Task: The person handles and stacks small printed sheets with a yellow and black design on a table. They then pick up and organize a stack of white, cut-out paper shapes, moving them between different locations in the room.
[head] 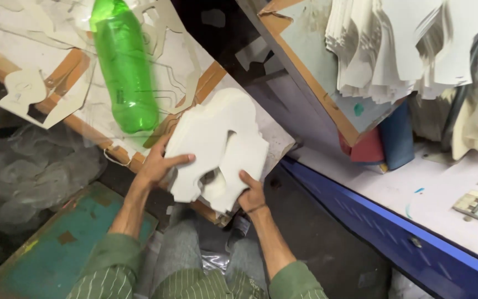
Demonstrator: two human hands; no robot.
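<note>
Crowding this workshop corner are cut sheets and offcuts, and I am watching a stack of white cut-out pieces [217, 147] resting on the near corner of a wooden board [206, 83]. My left hand [159, 166] and right hand [252, 194] are clamping it from either side. Loose layers are overhanging that edge, so I judge they could slide off. A green bottle [124, 69] is lying just beside, and the blue bench [394, 232] is narrowing the room rightward.

The stack of cut sheets [217, 147] is plain white. At ten o'clock lies a translucent bright green bottle [124, 72]. Sleeves [103, 274] show green with thin white stripes. The bench edge [394, 227] at four o'clock is blue.
</note>
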